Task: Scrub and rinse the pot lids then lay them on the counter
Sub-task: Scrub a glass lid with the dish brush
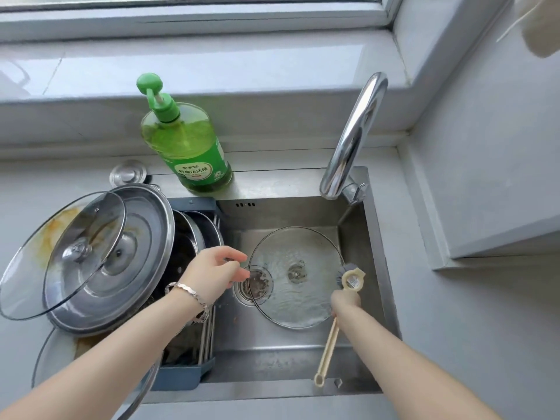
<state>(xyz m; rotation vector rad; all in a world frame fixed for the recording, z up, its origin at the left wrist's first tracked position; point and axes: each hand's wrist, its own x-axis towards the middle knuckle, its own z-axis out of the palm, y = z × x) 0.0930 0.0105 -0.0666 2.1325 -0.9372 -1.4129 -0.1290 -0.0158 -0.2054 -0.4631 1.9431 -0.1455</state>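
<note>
The round clear glass pot lid (291, 277) lies inside the steel sink (372, 237). Its left rim is apparently pinched by the fingers (239, 257) of the left hand (212, 274), and the cream long-handled brush (351, 280) is gripped by the right hand (345, 301) at its right rim. Firm circular strokes are best made while the rim is steadied.

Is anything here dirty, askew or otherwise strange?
Yes. The stained glass lid on the left lies tilted across the steel lid, and orange smears show on its upper left part. The pile looks unsteady.
</note>
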